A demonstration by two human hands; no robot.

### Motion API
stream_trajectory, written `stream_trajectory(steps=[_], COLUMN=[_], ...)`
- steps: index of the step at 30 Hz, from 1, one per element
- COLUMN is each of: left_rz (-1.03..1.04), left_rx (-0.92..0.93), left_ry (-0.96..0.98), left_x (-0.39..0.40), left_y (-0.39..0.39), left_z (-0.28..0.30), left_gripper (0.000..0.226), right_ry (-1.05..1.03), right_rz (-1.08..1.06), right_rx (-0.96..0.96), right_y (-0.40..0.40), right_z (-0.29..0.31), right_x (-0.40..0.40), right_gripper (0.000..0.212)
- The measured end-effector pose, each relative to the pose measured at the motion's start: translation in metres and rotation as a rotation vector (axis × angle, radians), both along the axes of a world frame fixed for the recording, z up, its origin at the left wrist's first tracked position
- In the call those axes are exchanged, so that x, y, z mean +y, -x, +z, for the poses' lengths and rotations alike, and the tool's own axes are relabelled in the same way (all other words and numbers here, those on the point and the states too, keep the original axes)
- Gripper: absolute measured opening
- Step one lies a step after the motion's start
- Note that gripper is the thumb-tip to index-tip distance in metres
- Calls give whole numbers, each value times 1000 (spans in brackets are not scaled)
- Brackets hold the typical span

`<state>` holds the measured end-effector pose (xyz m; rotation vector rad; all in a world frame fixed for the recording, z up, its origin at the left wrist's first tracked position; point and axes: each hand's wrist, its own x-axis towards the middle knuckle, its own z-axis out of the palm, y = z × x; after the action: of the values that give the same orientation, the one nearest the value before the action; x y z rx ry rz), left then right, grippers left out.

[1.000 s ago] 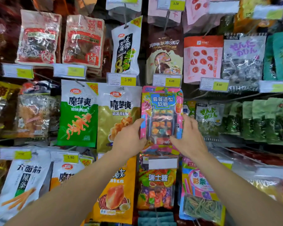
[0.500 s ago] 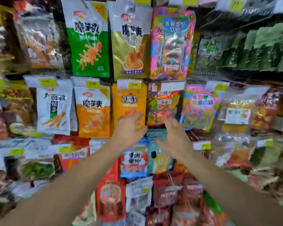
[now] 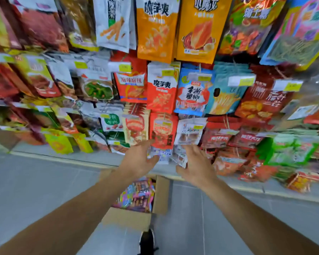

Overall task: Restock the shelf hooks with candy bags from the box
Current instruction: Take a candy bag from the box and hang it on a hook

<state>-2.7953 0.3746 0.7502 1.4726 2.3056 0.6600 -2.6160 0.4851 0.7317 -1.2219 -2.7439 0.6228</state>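
Observation:
An open cardboard box [image 3: 160, 195] stands on the floor below the shelf, partly behind my left forearm. Colourful candy bags [image 3: 138, 196] fill it. My left hand [image 3: 139, 160] and my right hand [image 3: 196, 165] hang in the air above the box, in front of the lowest rows of hanging snack bags. Both hands hold nothing and their fingers are loosely spread. The pink candy bags hung higher up are out of view.
Rows of snack bags hang on hooks with yellow price tags, among them a red-and-white bag [image 3: 162, 87] and a blue bag [image 3: 192, 92]. A grey floor [image 3: 35, 183] runs along the shelf base. A dark shoe [image 3: 146, 242] shows below the box.
Both hands left the pink candy bag on its hook and dropped downward. The view tilted down, so the box on the floor came into sight.

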Motion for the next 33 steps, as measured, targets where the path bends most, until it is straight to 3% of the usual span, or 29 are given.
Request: stream_trajectory(steps=[7, 14, 21, 33], left_rz=[119, 184, 206, 410], left_rx=[-93, -223, -332, -645], left_ry=[148, 273, 384, 542], left_x=[-65, -102, -112, -100], left_y=[47, 142, 230, 244], left_z=[-70, -143, -231, -423], left_gripper=[57, 53, 53, 52], right_ry=[184, 306, 416, 620], right_rz=[42, 21, -66, -160], right_rx=[-127, -227, -357, -382], right_y=[49, 138, 223, 264], right_z=[-65, -126, -218, -399], right_x=[-58, -92, -107, -81], right_gripper=[71, 76, 58, 65])
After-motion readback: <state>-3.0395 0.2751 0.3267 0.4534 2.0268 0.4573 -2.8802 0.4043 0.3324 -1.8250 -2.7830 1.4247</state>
